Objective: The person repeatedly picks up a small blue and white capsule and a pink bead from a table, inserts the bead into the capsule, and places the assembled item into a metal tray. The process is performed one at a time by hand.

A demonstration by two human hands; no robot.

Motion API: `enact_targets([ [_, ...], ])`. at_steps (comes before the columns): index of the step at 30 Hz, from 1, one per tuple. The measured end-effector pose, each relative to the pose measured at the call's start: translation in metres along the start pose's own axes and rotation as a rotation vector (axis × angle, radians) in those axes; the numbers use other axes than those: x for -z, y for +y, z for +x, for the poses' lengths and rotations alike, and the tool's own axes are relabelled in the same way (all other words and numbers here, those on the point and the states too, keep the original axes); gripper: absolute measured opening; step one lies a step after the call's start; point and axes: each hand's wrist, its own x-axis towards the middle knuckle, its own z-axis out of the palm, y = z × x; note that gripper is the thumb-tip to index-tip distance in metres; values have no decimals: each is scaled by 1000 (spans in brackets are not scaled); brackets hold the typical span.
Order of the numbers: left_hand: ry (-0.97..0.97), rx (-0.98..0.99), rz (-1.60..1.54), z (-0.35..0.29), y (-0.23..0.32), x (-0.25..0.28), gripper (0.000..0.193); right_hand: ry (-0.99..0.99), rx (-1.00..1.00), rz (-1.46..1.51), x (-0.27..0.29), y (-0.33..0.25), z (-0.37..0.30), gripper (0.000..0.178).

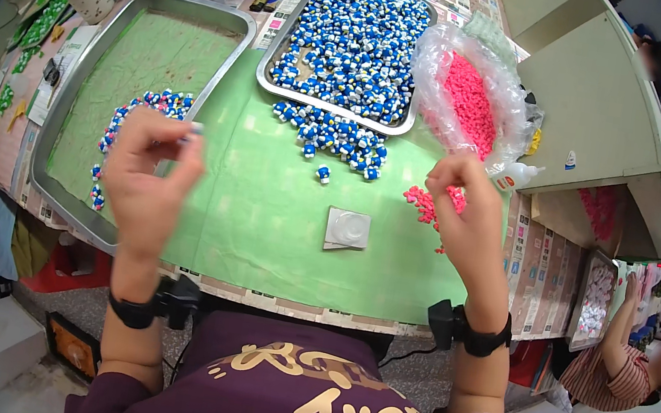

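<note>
A long bench under a green mat runs left to right. A beige cabinet stands at its right end. Grey floor lies below the near edge, in even, bright light.

The person wore a dark purple top with cream lettering across the chest, its sleeves ending above the elbows so both forearms were bare. A black strap ran round each wrist, carrying a small black box-shaped device: on the left hand's wrist the box sat toward the inner side, and on the right hand's wrist likewise. Thin black cables trailed down from the devices.
</note>
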Motion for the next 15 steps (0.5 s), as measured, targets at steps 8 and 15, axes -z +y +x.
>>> enact_targets([
  [8, 171, 68, 826, 16, -21, 62, 19, -157, 80, -283, -19, 31, -8, 13],
  [15, -367, 15, 368, 8, 5, -23, 20, -181, 177, -513, -23, 29, -8, 11],
])
